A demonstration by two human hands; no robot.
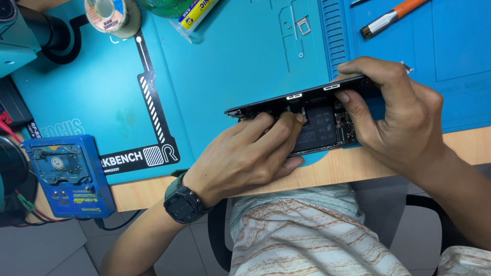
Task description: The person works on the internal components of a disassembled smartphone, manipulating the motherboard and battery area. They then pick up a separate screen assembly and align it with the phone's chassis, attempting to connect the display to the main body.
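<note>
- Two hands work one opened phone (317, 125) above the mat (230, 66).
- Right hand (394, 110) clamps its top edge; left hand (250, 151) presses fingertips inside.
- Likely light, stiff, fragile: hold the frame edges.
</note>
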